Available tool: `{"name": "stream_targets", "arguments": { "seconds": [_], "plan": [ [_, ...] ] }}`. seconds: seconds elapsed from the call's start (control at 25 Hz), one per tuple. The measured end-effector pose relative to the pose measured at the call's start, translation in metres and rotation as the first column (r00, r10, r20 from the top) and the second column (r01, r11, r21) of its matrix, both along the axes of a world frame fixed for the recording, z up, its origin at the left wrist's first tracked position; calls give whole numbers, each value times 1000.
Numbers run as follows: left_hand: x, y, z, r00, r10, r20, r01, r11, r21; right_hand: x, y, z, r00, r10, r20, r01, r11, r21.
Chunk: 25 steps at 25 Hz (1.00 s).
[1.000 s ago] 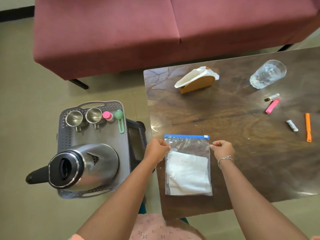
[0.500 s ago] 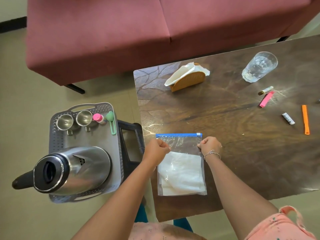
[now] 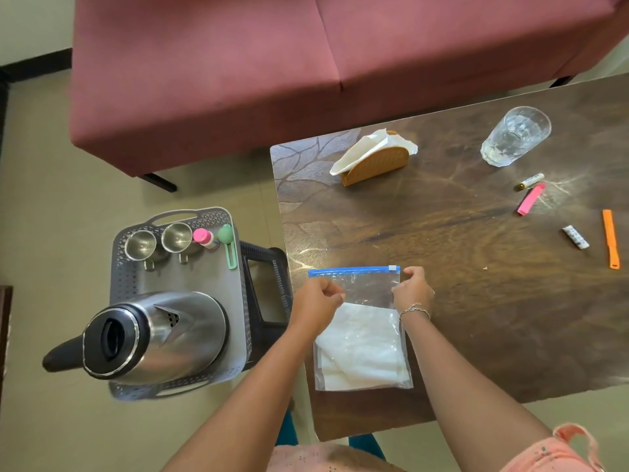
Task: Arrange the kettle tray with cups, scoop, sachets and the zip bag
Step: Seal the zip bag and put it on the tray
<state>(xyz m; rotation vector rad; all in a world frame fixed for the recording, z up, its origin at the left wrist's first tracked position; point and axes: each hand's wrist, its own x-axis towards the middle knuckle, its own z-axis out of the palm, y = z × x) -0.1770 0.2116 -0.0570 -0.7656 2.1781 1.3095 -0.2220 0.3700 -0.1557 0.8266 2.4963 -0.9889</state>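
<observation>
A clear zip bag (image 3: 362, 345) with a blue zip strip and white folded paper inside lies flat on the wooden table (image 3: 442, 284). My left hand (image 3: 318, 303) pinches its upper left part and my right hand (image 3: 412, 290) pinches its upper right edge below the slider. On the grey tray (image 3: 183, 277) to the left stand a steel kettle (image 3: 153, 335), two steel cups (image 3: 140, 245) (image 3: 177, 237), a pink-capped bottle (image 3: 203, 237) and a green scoop (image 3: 227, 243).
A napkin holder (image 3: 372, 161) and a glass (image 3: 515, 135) stand farther back on the table. Sachets and sticks (image 3: 575, 236) (image 3: 531, 199) (image 3: 611, 238) lie at the right. The tray rests on a dark stool (image 3: 265, 284). A red sofa (image 3: 306, 63) lies behind.
Both hands have shifted slightly inward along the bag's top, the left one lower over the bag. The bag stays flat on the table. The camera has moved a little.
</observation>
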Motion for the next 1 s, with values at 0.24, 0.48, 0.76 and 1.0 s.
{"name": "stream_targets", "arguments": {
  "seconds": [0.24,0.48,0.76,1.0],
  "plan": [
    [-9,7,35,938,-63,-341,20,991,-129,21,-2,64,881,264,-393,-315,946,-71],
    [-9,5,79,800,-194,-568,135,980,-145,28,-6,131,659,372,-653,-464,885,36],
    [-9,2,116,725,-105,-681,83,994,-65,24,-7,185,510,377,-773,-530,846,63],
    [-9,11,135,622,-167,-765,104,986,-131,22,-12,223,550,170,-818,-532,826,-186]
  ]
}}
